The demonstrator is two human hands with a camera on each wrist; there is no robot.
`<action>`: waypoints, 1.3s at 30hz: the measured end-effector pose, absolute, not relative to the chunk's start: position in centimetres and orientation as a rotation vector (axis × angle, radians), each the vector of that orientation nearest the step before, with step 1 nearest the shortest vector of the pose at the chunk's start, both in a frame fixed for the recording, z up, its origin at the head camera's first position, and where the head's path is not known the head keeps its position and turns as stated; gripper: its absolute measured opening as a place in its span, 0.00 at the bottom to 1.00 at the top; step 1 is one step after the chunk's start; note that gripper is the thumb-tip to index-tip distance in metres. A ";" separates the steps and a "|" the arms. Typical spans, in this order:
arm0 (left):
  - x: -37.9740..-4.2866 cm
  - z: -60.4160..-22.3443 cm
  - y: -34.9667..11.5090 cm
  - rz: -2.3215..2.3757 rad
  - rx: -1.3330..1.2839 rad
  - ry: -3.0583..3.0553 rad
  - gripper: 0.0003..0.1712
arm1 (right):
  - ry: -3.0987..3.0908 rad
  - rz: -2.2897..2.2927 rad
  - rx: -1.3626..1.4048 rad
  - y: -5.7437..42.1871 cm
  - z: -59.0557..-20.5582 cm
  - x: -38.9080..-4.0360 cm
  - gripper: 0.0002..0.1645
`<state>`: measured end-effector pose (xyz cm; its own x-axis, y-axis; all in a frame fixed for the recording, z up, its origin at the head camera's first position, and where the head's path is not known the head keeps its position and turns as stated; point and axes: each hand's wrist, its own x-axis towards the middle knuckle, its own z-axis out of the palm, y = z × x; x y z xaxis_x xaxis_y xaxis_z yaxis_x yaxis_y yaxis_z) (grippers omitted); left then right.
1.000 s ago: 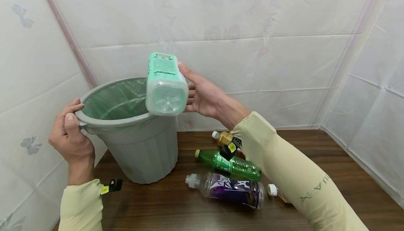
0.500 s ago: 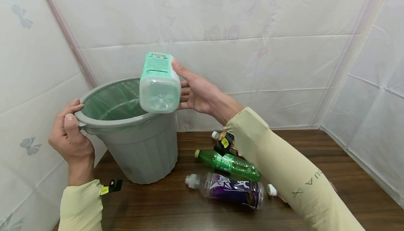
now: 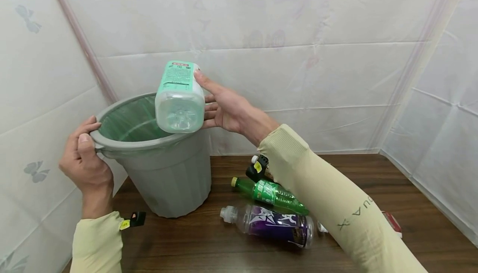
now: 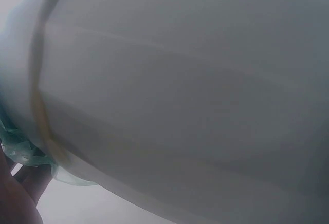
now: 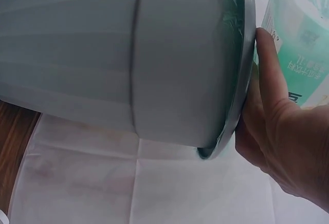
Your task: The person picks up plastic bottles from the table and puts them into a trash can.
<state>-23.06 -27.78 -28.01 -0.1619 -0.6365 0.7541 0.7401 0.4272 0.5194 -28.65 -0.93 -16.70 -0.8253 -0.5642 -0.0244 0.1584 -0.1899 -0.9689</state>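
My left hand (image 3: 86, 159) grips the grey bin (image 3: 173, 181) at about its nine o'clock, fingers hooked over the rim (image 3: 140, 143) and thumb on the near side. My right hand (image 3: 237, 113) comes in from four o'clock and holds the mint-labelled bottle (image 3: 179, 107) between thumb and fairly straight fingers, the gap between them only as wide as the bottle. That bottle lies tilted over the bin's three o'clock edge, its clear base towards me; whether it touches the rim I cannot tell. A green liner (image 3: 128, 121) covers the inside of the bin. On the brown table (image 3: 179, 248), towards four o'clock from the bin, the green bottle (image 3: 269, 192) lies on its side, with the purple-labelled bottle (image 3: 276, 225) just beside it at its six o'clock. My pale yellow right sleeve (image 3: 325, 190) partly hides a red-and-white thing (image 3: 393, 224) at its three o'clock.
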 end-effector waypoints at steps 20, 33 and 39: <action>-23.1 -28.0 -27.5 -1.200 -0.115 -1.250 0.23 | 1.681 -2.036 -0.480 -0.8 -16.6 -28.6 0.42; -23.2 -28.0 -27.6 -1.206 -0.116 -1.242 0.23 | 1.693 -2.029 -0.503 -1.0 -16.6 -28.6 0.39; -23.2 -28.0 -27.5 -1.197 -0.120 -1.242 0.23 | 1.707 -2.025 -0.516 -0.9 -16.7 -28.6 0.39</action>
<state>-23.22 -27.51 -27.97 -0.1519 -0.6261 0.7648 0.7413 0.4396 0.5072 -28.61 -0.93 -16.65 -0.8335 -0.5525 0.0018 0.0915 -0.1413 -0.9857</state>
